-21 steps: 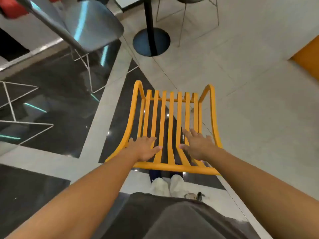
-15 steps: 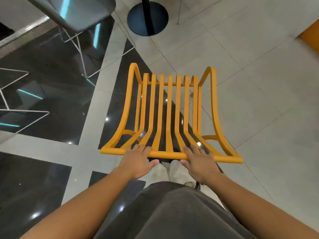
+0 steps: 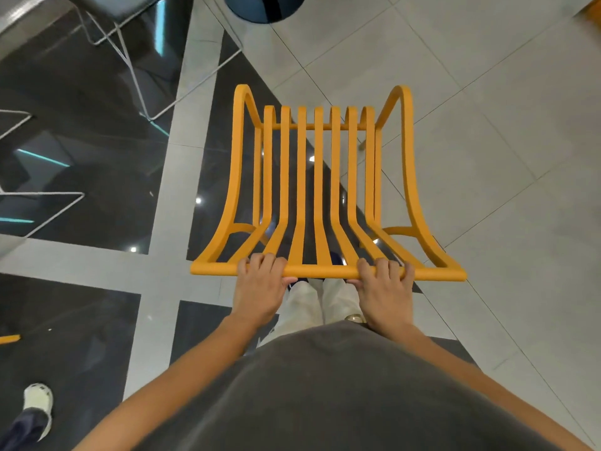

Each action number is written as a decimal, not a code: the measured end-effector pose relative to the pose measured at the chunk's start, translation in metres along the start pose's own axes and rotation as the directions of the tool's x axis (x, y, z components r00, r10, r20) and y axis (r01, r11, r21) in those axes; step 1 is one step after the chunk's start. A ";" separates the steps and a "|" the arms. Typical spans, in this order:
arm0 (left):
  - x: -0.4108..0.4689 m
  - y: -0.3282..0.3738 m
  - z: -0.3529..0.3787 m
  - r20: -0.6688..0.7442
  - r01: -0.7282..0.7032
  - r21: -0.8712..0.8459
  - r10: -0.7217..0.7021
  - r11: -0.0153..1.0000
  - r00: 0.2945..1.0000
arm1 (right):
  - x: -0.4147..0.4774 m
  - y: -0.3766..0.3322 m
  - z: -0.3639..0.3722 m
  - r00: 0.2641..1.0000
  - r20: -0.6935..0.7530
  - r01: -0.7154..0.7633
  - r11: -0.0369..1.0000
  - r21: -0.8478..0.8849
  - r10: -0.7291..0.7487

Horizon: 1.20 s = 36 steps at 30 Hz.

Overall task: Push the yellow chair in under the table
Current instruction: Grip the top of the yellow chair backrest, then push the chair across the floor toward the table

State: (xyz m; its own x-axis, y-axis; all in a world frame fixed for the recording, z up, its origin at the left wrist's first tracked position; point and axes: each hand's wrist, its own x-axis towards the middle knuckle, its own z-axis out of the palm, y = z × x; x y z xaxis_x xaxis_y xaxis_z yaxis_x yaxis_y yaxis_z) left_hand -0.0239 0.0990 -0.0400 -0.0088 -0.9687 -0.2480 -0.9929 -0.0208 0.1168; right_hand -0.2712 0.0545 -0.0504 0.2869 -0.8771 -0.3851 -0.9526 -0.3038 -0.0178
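a: yellow chair (image 3: 317, 190) sat mid frame, seen from above and behind, seat pointing toward the top of the frame. where were the hands?

b: both on the top rail of the backrest, lower middle of the frame. left hand (image 3: 260, 286) clenched round the rail left of centre, right hand (image 3: 385, 288) clenched round it right of centre. fingers curled over the top, thumbs under as far as i could tell.

a: why the even spacing?

b: my read: one hand either side of the middle slats keeps the push straight, so the chair wouldn't swing sideways. gripping the rail rather than laying palms flat also lets them steer or lift a bit.

a: and the worktop?

b: top itself wasn't in view. only a dark round pedestal base (image 3: 265, 8) at the top edge, slightly left of the chair's line, well apart from the chair's front. looked like the target, can't be sure.

a: progress?

b: judged not pushed in yet, bare floor tiles (image 3: 487, 125) between chair and base.

a: anything in the way?

b: grey chair with wire legs (image 3: 130, 60) upper left, beside the path, not touching. someone's shoe (image 3: 37, 398) lower left, well clear.
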 end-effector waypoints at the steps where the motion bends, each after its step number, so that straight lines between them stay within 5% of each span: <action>1: -0.001 0.002 0.002 -0.008 0.023 -0.019 -0.023 1.000 1.000 | -0.001 0.000 0.002 0.999 -0.011 -0.032 0.999 -0.006 0.032; 11: 0.009 -0.016 0.018 -0.097 0.125 -0.100 -0.135 0.987 0.986 | 0.007 -0.004 -0.001 0.982 -0.057 -0.177 0.983 0.051 0.180; 24: 0.106 -0.042 -0.017 -0.084 -0.021 -0.013 0.020 1.000 0.996 | 0.095 0.006 -0.031 0.969 -0.197 -0.127 0.986 0.110 0.147; 36: 0.220 -0.027 -0.044 -0.102 0.037 -0.006 -0.038 0.999 0.994 | 0.206 0.056 -0.084 0.983 -0.163 -0.071 0.995 0.063 0.081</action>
State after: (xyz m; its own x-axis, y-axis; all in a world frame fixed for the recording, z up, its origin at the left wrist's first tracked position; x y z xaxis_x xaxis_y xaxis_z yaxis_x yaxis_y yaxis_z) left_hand 0.0064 -0.1245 -0.0557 0.0406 -0.9874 -0.1532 -0.9919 -0.0583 0.1131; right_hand -0.2569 -0.1749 -0.0529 0.2218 -0.9476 -0.2301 -0.9751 -0.2165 -0.0482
